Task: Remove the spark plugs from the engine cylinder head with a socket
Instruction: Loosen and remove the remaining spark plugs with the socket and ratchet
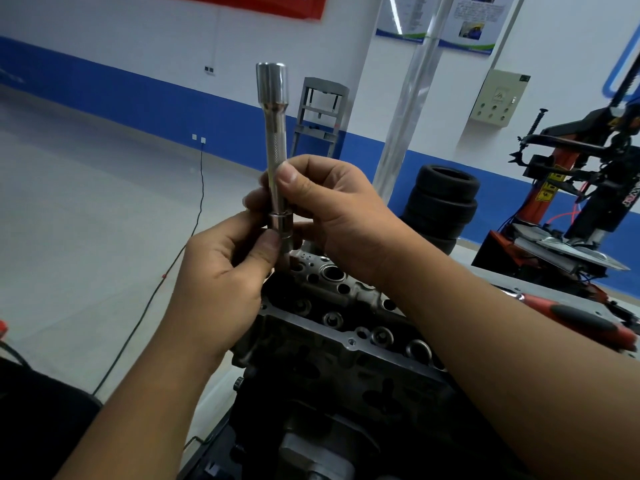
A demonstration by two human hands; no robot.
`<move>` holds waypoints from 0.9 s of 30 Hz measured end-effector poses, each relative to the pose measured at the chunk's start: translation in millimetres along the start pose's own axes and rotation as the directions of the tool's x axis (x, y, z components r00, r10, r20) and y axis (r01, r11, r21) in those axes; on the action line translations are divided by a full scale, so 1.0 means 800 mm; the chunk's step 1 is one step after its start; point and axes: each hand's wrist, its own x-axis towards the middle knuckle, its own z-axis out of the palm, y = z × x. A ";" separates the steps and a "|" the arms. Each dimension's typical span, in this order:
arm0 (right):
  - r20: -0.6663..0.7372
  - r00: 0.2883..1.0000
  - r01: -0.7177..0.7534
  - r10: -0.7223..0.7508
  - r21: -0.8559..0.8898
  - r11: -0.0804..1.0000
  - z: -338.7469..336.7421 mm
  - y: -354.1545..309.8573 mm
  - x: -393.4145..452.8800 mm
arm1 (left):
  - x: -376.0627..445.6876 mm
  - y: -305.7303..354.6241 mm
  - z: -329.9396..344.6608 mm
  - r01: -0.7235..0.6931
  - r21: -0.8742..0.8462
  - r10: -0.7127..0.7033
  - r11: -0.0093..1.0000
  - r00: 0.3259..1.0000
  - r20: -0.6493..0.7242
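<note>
A long chrome extension bar point(276, 147) stands upright in front of me, with a wider cup end at its top. My right hand point(332, 216) pinches its shaft between thumb and fingers. Just below, my left hand point(221, 275) pinches a short chrome socket point(281, 227) joined to the bar's lower end. Both hands are above the far end of the aluminium engine cylinder head point(346, 327), whose round plug wells and bolt holes show. No spark plug is visible.
A red and black tool handle point(575, 320) lies on the bench at right. A tyre changer point(571, 188) and stacked tyres point(441, 209) stand behind. A black cable point(180, 251) runs across the grey floor on the left.
</note>
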 end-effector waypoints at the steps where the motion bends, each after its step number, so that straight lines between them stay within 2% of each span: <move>1: 0.002 1.000 -0.008 0.008 0.003 1.000 0.000 0.000 0.000 | 0.001 -0.002 -0.001 0.009 0.007 -0.010 1.000 1.000 0.013; 8: -0.023 1.000 -0.006 0.006 0.006 1.000 0.000 0.000 0.001 | 0.003 0.002 0.000 -0.007 0.039 0.010 0.999 0.997 -0.082; 13: 0.014 1.000 -0.005 0.005 0.016 1.000 -0.002 0.000 0.001 | 0.004 0.005 -0.006 0.049 0.021 -0.051 0.999 0.992 0.111; 20: 0.021 1.000 -0.020 0.020 0.028 0.999 -0.002 0.003 0.002 | 0.003 0.003 0.000 0.030 0.047 -0.026 0.998 0.996 -0.088; 24: 0.031 0.999 -0.010 0.010 0.003 1.000 -0.004 0.003 0.001 | 0.001 0.006 0.001 -0.032 0.046 0.034 0.998 0.999 -0.036; 27: 0.052 0.998 -0.025 0.024 0.020 0.999 -0.004 0.002 0.001 | 0.003 0.004 -0.002 0.003 0.071 -0.001 0.997 1.000 -0.023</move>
